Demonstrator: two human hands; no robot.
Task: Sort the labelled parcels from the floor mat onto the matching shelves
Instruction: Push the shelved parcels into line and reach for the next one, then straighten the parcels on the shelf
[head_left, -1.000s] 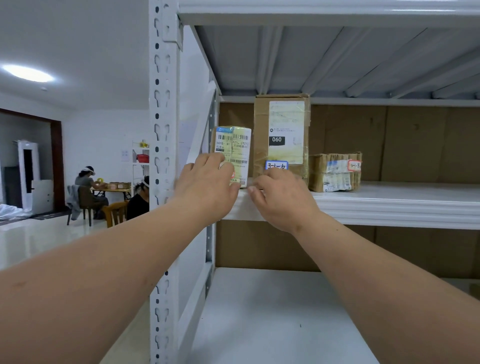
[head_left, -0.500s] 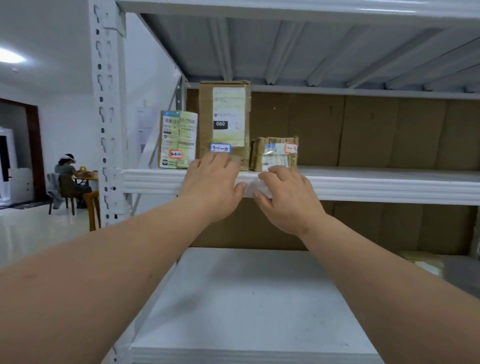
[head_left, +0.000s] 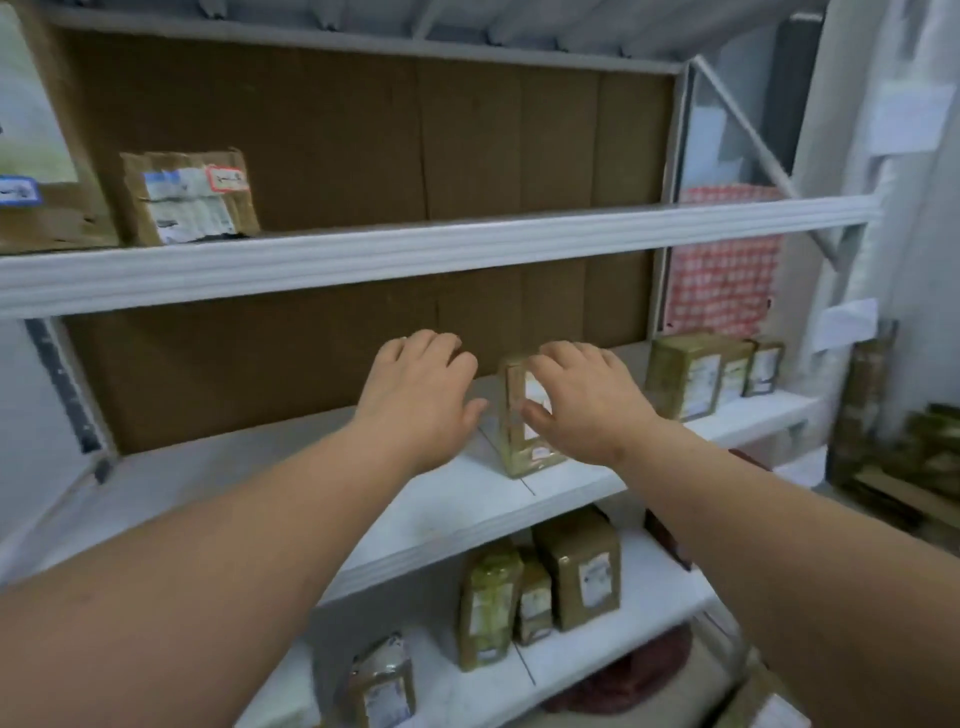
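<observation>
At frame centre, the small brown parcel (head_left: 522, 415) stood upright on the middle shelf (head_left: 291, 483). Your right hand (head_left: 582, 405) curled its fingers round its top and front; your left hand (head_left: 421, 395) hovered just left, fingers relaxed, holding nothing.

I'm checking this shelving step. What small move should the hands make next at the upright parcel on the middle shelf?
Probably close both hands on the small upright parcel: the right hand already curls at its labelled face, while the left hand hovers open beside it, apart.

Ten parcels (head_left: 524, 415), three shelves (head_left: 363, 254), two hands (head_left: 421, 400).
</observation>
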